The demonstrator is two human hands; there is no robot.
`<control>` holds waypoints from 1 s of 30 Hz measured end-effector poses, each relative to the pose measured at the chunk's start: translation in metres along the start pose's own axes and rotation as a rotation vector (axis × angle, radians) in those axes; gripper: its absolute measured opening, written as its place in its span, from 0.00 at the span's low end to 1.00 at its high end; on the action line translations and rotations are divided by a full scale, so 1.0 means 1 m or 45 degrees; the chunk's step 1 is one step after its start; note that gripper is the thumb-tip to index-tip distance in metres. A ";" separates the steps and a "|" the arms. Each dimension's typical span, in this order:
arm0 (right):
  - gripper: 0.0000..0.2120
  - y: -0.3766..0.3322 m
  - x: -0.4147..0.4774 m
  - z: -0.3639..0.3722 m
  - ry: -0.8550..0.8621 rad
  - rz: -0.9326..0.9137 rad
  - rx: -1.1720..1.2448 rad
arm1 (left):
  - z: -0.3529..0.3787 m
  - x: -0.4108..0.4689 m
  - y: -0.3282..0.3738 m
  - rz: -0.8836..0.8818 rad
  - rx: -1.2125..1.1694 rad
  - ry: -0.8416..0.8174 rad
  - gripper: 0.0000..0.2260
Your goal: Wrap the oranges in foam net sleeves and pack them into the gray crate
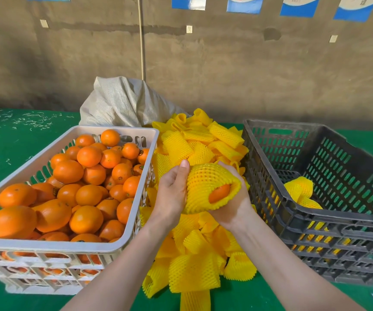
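Between the two crates, above the middle of the table (13, 142), both hands hold one orange (219, 193) that sits partly inside a yellow foam net sleeve (203, 182). The left hand (172, 194) grips the sleeve's left side with its thumb raised along the top. The right hand (232, 209) cups it from below and from the right, with its fingers curled round the net. The sleeve's near mouth gapes and a patch of bare peel shows through it, so the wrap looks unfinished.

The main risk is that open mouth. If the net is not drawn further over the fruit, the orange could slide out towards the near side when either hand lets go. It would then drop onto the pile of loose sleeves (203, 142) below, or roll off the table. Pulling too hard could tear the thin mesh or bunch it on one side and leave peel exposed.

The gray crate (270, 153) stands just to the right, nearly empty, with one wrapped orange (299, 189) on its floor. A careless toss into it could bruise the fruit or shake the sleeve loose. The white crate (122, 131) of unwrapped oranges lies on the left, close to the left forearm, and a wide swing of that arm could knock it.
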State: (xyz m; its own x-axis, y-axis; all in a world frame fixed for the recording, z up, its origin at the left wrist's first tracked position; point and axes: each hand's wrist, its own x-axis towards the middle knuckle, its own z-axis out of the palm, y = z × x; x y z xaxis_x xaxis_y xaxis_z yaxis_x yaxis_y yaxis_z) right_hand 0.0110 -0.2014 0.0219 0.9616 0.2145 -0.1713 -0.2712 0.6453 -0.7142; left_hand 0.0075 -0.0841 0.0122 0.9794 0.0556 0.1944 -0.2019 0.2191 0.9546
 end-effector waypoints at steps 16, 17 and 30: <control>0.11 -0.016 0.006 -0.003 0.003 -0.607 -0.775 | 0.003 -0.007 0.024 -0.799 -0.369 -0.287 0.28; 0.13 -0.015 0.006 -0.005 -0.008 -0.698 -0.878 | 0.005 -0.006 0.025 -0.770 -0.391 -0.293 0.30; 0.43 0.005 -0.001 -0.013 -0.085 -0.276 -0.425 | 0.017 -0.012 0.014 -0.131 0.061 -0.002 0.37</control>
State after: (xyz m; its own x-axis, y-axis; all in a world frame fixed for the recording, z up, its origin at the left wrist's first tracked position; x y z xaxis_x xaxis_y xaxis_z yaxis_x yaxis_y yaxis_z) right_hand 0.0092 -0.2078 0.0096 0.9871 0.1539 0.0441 -0.0231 0.4094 -0.9121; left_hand -0.0068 -0.0986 0.0271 0.9949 0.0335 0.0950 -0.0994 0.1770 0.9792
